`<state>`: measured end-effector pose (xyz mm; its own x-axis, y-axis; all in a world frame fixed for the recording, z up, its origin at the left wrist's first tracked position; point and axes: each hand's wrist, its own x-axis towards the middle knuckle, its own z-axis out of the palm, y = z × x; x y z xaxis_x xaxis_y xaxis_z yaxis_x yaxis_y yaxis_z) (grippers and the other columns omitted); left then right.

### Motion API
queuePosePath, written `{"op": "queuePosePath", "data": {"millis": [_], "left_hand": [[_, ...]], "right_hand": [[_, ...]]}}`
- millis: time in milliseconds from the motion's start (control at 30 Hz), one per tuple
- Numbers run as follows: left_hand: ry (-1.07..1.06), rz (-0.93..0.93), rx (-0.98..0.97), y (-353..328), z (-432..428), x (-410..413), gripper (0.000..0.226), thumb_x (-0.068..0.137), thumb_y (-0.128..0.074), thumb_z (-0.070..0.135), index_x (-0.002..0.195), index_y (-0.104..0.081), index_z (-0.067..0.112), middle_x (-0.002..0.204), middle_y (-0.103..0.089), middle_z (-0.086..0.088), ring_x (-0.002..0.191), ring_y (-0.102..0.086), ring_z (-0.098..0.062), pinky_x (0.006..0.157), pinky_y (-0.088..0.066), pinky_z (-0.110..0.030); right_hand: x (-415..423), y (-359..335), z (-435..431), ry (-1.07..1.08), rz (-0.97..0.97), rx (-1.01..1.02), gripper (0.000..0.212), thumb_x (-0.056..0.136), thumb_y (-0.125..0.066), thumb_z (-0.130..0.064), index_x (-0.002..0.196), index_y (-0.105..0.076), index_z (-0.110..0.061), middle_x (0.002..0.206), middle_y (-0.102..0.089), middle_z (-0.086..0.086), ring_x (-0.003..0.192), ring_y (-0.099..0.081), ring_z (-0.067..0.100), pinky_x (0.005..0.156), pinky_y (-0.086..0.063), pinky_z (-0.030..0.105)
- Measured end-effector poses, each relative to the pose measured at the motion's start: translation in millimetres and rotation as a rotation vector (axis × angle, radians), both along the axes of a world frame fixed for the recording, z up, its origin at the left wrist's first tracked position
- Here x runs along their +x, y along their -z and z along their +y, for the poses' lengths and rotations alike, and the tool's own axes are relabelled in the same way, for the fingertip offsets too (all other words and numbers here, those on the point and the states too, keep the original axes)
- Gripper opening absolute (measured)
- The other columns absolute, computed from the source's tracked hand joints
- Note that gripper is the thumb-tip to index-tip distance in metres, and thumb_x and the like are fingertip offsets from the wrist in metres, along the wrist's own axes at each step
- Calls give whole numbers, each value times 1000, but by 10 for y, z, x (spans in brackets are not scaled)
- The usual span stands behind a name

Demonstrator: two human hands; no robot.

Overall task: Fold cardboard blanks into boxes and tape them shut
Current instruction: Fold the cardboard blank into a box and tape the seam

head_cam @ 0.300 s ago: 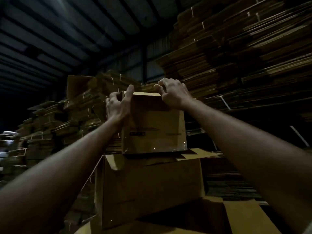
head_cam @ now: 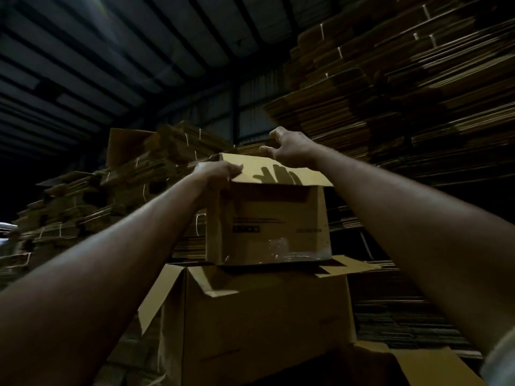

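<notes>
Cardboard all round, and the small box (head_cam: 267,227) is sitting upright on the open mouth of a larger box (head_cam: 264,316), brown, with a dark printed strip across its near face and shiny clear tape (head_cam: 278,247) glinting along its bottom edge. Its top flap (head_cam: 303,176) is tilting out toward the viewer, carrying a shadow of spread fingers. The left hand (head_cam: 216,171) is gripping the flap's left corner, fingers curled round the edge. The right hand (head_cam: 292,151) is hanging over the flap's far edge, fingers loosely curled, thumb stretched out; whether it is pinching the cardboard I cannot tell. A moment ago both hands were clutching the top rim and that flap was not showing. Bundled flat blanks (head_cam: 418,107) are towering behind.
</notes>
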<state>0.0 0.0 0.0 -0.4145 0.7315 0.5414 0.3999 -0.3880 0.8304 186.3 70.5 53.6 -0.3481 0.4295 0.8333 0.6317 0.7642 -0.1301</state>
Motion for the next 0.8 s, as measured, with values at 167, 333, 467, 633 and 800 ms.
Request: {"op": "queuePosePath", "data": {"millis": [167,333,467,633,800], "left_hand": [[-7,173,139,286,215,-161,31,98,-64,36,113,-66,9,104,-68,-7,85,-65,-17,76,-58,-33],[58,183,312,559,304,-195,18,102,-57,31,109,-59,14,109,-62,-5,96,-64,-17,76,-59,-33],[61,203,416,647,335,-221,12,102,-57,28,103,-57,16,118,-54,-4,103,-62,-21,85,-61,-41],[54,207,572,712,294,-140,16,100,-61,25,104,-60,9,118,-50,1,104,-59,-18,88,-60,-39],[69,219,646,724,113,150,21,100,-62,25,112,-59,8,126,-44,2,105,-58,-14,85,-61,-36]], "right_hand": [[-256,-60,191,11,-118,-136,115,78,-80,-55,163,-7,-28,165,-25,14,147,-33,35,117,-35,54],[-261,-59,274,-63,-159,-282,118,67,-90,-45,160,-19,-33,157,-36,11,133,-48,33,105,-48,55],[-220,54,175,-73,-79,-176,81,67,-92,-44,134,-51,-26,124,-53,0,111,-60,23,85,-62,44],[-85,240,-121,95,-51,47,73,74,-84,-54,133,-48,-30,120,-41,-2,115,-37,21,92,-43,40],[252,306,-667,194,-76,214,71,81,-81,-49,137,-47,-23,123,-44,-1,113,-29,16,95,-28,36]]}}
